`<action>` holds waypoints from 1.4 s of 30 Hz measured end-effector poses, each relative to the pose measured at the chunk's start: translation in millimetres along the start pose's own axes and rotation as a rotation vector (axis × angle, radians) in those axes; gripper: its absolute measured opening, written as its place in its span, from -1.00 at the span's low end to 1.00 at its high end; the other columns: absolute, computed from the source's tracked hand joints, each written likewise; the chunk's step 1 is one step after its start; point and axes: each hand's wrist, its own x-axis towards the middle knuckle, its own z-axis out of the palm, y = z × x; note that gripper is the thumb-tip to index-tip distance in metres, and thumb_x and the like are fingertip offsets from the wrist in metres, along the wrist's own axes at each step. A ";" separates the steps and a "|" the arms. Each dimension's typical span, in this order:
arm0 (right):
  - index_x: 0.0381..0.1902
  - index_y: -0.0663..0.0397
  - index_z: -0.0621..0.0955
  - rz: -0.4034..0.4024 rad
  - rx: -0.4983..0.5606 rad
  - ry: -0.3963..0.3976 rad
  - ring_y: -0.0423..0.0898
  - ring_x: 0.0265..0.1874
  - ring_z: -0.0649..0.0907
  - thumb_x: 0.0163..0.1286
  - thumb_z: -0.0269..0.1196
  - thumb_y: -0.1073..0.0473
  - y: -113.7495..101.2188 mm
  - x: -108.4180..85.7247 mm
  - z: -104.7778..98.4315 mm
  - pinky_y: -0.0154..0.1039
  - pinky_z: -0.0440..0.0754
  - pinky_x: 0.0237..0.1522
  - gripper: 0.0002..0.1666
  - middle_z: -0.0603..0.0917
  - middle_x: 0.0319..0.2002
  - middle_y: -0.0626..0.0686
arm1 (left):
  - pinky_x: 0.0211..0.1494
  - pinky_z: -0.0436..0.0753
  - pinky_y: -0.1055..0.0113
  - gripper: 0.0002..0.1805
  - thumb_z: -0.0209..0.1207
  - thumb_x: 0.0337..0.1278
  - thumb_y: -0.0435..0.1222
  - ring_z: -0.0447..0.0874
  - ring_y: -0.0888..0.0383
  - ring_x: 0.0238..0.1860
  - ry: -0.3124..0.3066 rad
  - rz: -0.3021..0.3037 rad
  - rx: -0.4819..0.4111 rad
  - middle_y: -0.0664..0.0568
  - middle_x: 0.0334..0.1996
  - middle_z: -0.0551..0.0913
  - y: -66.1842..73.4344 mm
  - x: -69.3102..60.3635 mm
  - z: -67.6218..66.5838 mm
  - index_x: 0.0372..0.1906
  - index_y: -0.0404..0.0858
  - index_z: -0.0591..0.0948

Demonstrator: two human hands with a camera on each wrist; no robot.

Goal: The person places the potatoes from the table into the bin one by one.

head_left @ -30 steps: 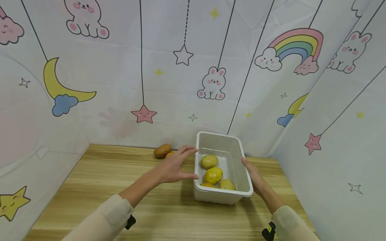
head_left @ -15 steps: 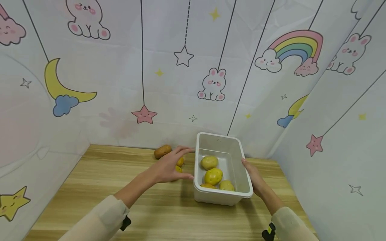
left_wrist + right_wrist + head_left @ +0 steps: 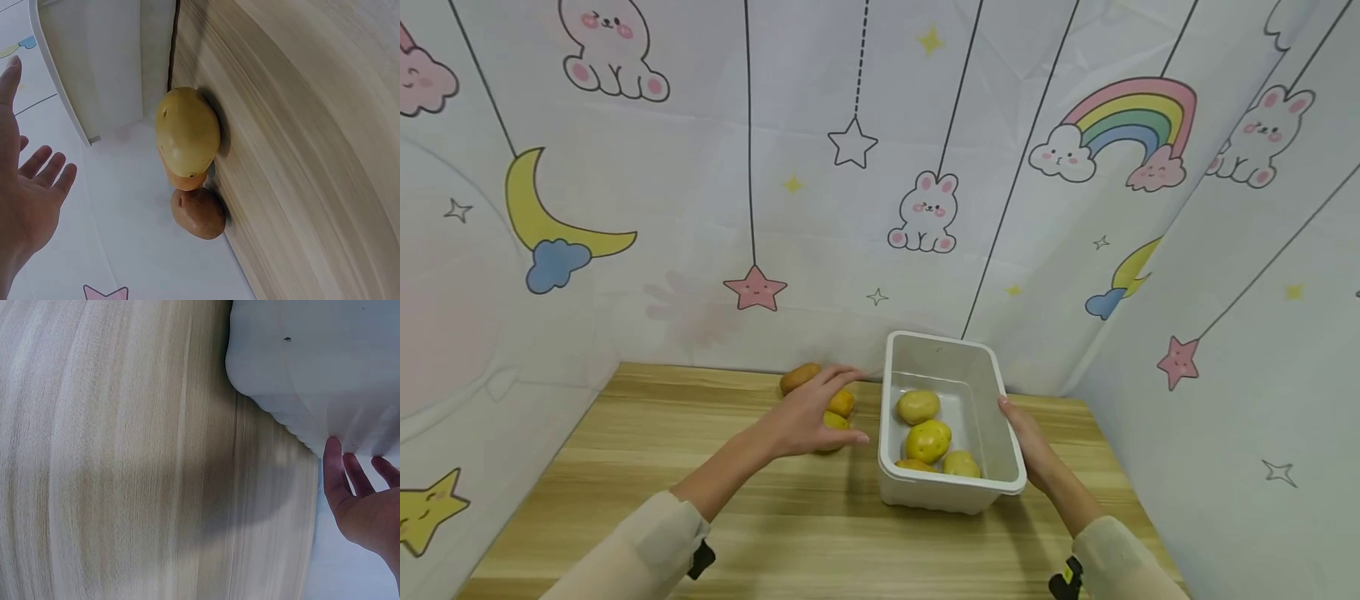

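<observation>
A white plastic bin (image 3: pixel 951 495) stands on the table with several yellowish potatoes (image 3: pixel 928 442) inside. At its right rim my right hand (image 3: pixel 1032 439) holds on, fingertips against the outer wall in the right wrist view. My left hand (image 3: pixel 808 417) hovers left of the bin, apart from it, with fingers and thumb spread and nothing between them. Beneath and behind that hand lie a yellow potato (image 3: pixel 187 132), an orange-toned potato (image 3: pixel 185 180) and a brown potato (image 3: pixel 199 213), partly hidden by it in the head view.
The wood-grain table (image 3: pixel 790 533) runs up to a white cloth backdrop (image 3: pixel 820 233) printed with rabbits, stars and a rainbow. This cloth also hangs along both sides. The bin stands close to the back cloth.
My left hand has drawn away leftward from the bin's left rim, uncovering more of the loose potatoes. The right hand and the bin have stayed in place.
</observation>
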 end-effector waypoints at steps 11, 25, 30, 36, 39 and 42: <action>0.58 0.35 0.27 -0.005 -0.006 -0.018 0.25 0.29 0.58 0.74 -0.20 -0.33 -6.5 2.6 -2.6 -0.05 0.67 0.16 -0.10 0.46 0.40 0.47 | 0.38 0.58 -0.12 -0.01 0.48 0.14 0.21 0.49 -0.08 0.40 0.004 -0.019 0.016 -0.02 0.48 0.40 -11.8 -2.7 -1.4 0.58 -0.10 0.38; 0.58 0.35 0.25 -0.010 -0.012 -0.002 0.20 0.24 0.62 0.75 -0.21 -0.32 -5.5 0.4 -3.1 -0.07 0.70 0.11 -0.11 0.48 0.38 0.46 | 0.36 0.59 -0.17 0.03 0.49 0.14 0.19 0.53 -0.15 0.37 -0.016 -0.078 0.050 -0.11 0.48 0.39 -23.7 -12.4 1.4 0.61 -0.12 0.34; 0.57 0.34 0.27 -0.002 0.007 -0.010 0.23 0.24 0.60 0.74 -0.19 -0.31 -3.5 -1.4 -1.5 -0.03 0.69 0.13 -0.12 0.47 0.38 0.46 | 0.38 0.56 -0.19 0.01 0.51 0.16 0.12 0.53 -0.19 0.37 -0.027 -0.107 0.056 -0.17 0.49 0.38 -30.5 -20.5 6.2 0.60 -0.20 0.35; 0.55 0.34 0.30 -0.003 0.000 -0.002 0.22 0.22 0.62 0.74 -0.20 -0.33 -0.4 -1.7 1.3 -0.04 0.70 0.10 -0.11 0.49 0.35 0.46 | 0.36 0.57 -0.20 0.00 0.51 0.15 0.13 0.57 -0.21 0.33 -0.028 -0.116 0.075 -0.17 0.47 0.39 -39.2 -29.2 13.7 0.58 -0.21 0.37; 0.54 0.35 0.31 0.000 0.002 0.015 0.21 0.19 0.64 0.74 -0.19 -0.33 0.1 -0.8 1.8 -0.05 0.71 0.08 -0.11 0.51 0.34 0.46 | 0.35 0.58 -0.22 -0.01 0.52 0.15 0.10 0.56 -0.24 0.33 -0.019 -0.112 0.076 -0.20 0.47 0.39 -42.4 -30.9 17.2 0.58 -0.21 0.37; 0.55 0.34 0.31 0.002 0.006 0.014 0.24 0.22 0.62 0.74 -0.19 -0.32 0.5 1.4 1.7 -0.05 0.71 0.09 -0.12 0.50 0.35 0.46 | 0.34 0.58 -0.22 0.00 0.54 0.13 0.07 0.56 -0.24 0.33 -0.010 -0.116 0.082 -0.21 0.45 0.40 -44.8 -32.3 19.6 0.57 -0.25 0.37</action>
